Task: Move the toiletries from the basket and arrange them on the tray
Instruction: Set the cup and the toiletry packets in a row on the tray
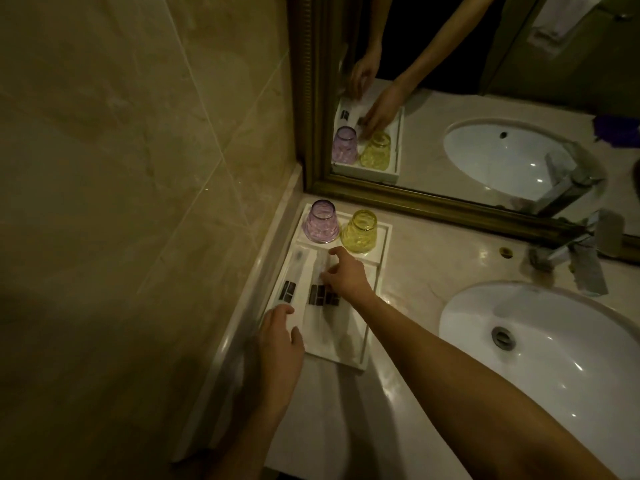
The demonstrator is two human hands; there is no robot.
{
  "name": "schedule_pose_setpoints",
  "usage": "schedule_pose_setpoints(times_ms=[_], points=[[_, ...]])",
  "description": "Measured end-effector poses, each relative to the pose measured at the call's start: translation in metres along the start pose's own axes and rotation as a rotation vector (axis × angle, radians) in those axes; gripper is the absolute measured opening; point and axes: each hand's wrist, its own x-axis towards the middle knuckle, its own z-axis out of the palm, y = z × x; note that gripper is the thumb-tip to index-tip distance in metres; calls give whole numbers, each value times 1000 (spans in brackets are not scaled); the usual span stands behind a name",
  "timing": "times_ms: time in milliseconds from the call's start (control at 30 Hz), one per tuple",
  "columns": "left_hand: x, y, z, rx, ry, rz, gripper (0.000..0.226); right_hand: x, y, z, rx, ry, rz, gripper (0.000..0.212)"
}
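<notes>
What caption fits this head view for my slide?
Both hands, left hand and right hand, arrange packets on the white tray beside two glasses.

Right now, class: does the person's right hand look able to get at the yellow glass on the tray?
Probably yes. The right hand rests on a packet just short of the yellow glass, and nothing stands between them; the pink glass sits off to the side.

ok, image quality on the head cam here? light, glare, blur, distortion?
Head view: dim, warm-yellow light; left wall nearly lost in shadow. Specular glints on the sink and counter. Wide-angle bending shows in the mirror frame. Faucet smeared; sachet print unreadable. Tray, pink cup, yellow cup and both hands (left hand, right hand) remain distinguishable.
</notes>
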Motion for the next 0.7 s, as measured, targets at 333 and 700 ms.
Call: schedule_pose_setpoints(times_ms=[333,700], points=[[-25,-18,9,573,-366,356,59,-13,32,-1,-779,-14,-606,41],[-30,-19,22,520,-290,477,48,-17,42,-48,-520,252,-323,40]])
